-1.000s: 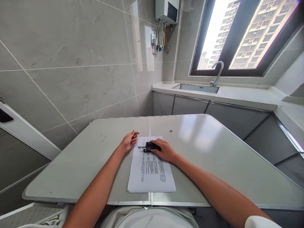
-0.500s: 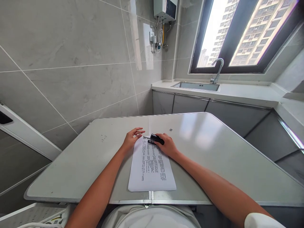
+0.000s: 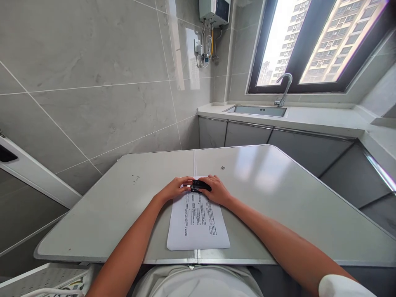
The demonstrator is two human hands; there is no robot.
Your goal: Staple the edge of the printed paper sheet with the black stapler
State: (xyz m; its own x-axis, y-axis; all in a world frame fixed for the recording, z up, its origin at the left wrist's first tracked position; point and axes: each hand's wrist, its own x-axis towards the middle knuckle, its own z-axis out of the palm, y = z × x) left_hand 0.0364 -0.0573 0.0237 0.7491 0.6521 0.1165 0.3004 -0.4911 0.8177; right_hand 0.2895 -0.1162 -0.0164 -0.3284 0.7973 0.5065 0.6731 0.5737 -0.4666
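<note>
A printed sheet of paper (image 3: 196, 222) lies on the grey folding table (image 3: 278, 206) in front of me. At its far edge sits a small black stapler (image 3: 200, 185). My right hand (image 3: 216, 190) is closed around the stapler from the right. My left hand (image 3: 175, 189) reaches in from the left, its fingertips curled onto the stapler's front end and the paper's top edge. Both hands meet at the stapler.
A few loose staples (image 3: 222, 168) lie on the table beyond the hands, and small marks (image 3: 135, 178) show at the left. Behind stand a counter with a sink (image 3: 258, 110) and tap (image 3: 284, 87), a window, tiled walls and a wall heater (image 3: 215, 10).
The stapler moved from mid-page up to the paper's far edge in my right hand. My left hand opened, then came right onto the stapler's front end.
</note>
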